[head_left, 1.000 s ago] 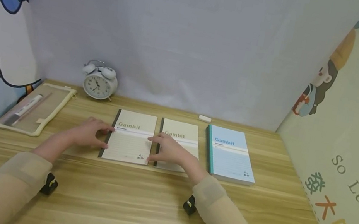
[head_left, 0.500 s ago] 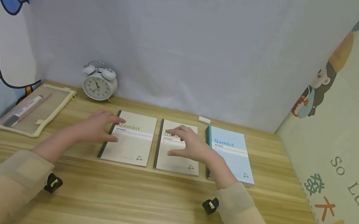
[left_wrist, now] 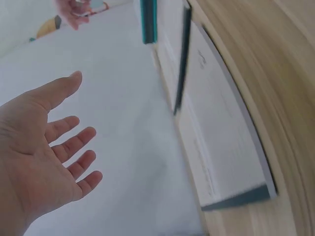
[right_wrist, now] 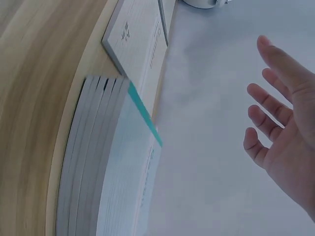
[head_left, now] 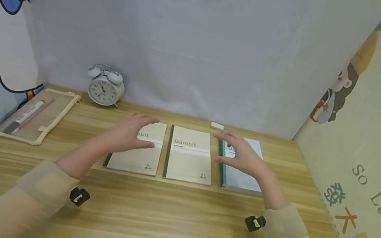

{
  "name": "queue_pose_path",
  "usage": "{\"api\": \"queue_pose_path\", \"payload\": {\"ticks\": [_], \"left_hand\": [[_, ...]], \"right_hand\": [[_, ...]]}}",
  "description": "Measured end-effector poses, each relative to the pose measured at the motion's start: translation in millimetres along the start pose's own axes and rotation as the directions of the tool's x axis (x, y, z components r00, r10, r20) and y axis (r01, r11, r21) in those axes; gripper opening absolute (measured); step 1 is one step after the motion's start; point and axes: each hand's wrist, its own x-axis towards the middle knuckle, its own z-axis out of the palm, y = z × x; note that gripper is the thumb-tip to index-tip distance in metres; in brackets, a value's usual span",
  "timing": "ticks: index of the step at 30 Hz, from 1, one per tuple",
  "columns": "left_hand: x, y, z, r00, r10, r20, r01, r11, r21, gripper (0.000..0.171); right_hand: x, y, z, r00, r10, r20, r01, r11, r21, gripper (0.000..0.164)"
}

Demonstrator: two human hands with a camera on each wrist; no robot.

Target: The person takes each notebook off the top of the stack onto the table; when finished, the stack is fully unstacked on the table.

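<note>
Three groups of notebooks lie in a row on the wooden table. My left hand (head_left: 129, 133) hovers above the left cream notebook (head_left: 135, 158), hiding part of its cover; its fingers are spread and hold nothing. The middle cream notebook (head_left: 189, 158) with a dark spine lies between my two hands. Over the blue notebook stack (head_left: 240, 181) with a teal spine, my right hand (head_left: 242, 154) hangs in the air, fingers apart, nothing in them. The right wrist view shows several notebooks piled in that stack (right_wrist: 91, 157).
A white alarm clock (head_left: 104, 88) stands at the back left. Beside it lies a mesh zip pouch (head_left: 58, 114) with a marker (head_left: 28, 114) inside. A small white eraser (head_left: 217, 126) sits near the back edge, before a white cloth backdrop (head_left: 202, 46).
Both hands have lifted away from the left cream notebook and moved right. The left one is now above that notebook, the right one above the blue stack. The notebooks stay in place.
</note>
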Motion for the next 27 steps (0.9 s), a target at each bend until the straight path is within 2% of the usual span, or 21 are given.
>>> {"api": "queue_pose_path", "payload": {"ticks": [5,10,16,20,27], "left_hand": [[12.5,24.2,4.8,1.0,0.006,-0.029,-0.008,0.997,-0.073,0.071],[25.9,46.9,18.2,0.999,0.014,-0.033,-0.017,0.993,-0.116,0.072],[42.0,72.7,35.7,1.0,0.02,-0.014,-0.022,0.989,-0.149,0.073],[55.1,83.5,48.4,0.999,0.033,-0.011,-0.035,0.984,-0.174,0.076],[70.1,90.1,73.6,0.998,0.069,0.009,-0.063,0.947,-0.316,0.083]], "right_hand": [[-17.9,18.3,-14.7,0.998,0.028,-0.049,-0.027,1.0,0.012,0.065],[-37.4,33.4,-27.6,0.992,0.111,-0.056,-0.109,0.994,0.025,0.064],[-57.8,52.3,-36.2,0.975,0.212,-0.066,-0.211,0.977,0.032,0.066],[-67.8,63.8,-38.9,0.966,0.247,-0.079,-0.244,0.968,0.054,0.068],[-78.3,78.2,-36.5,0.957,0.281,-0.078,-0.275,0.958,0.08,0.068]]}}
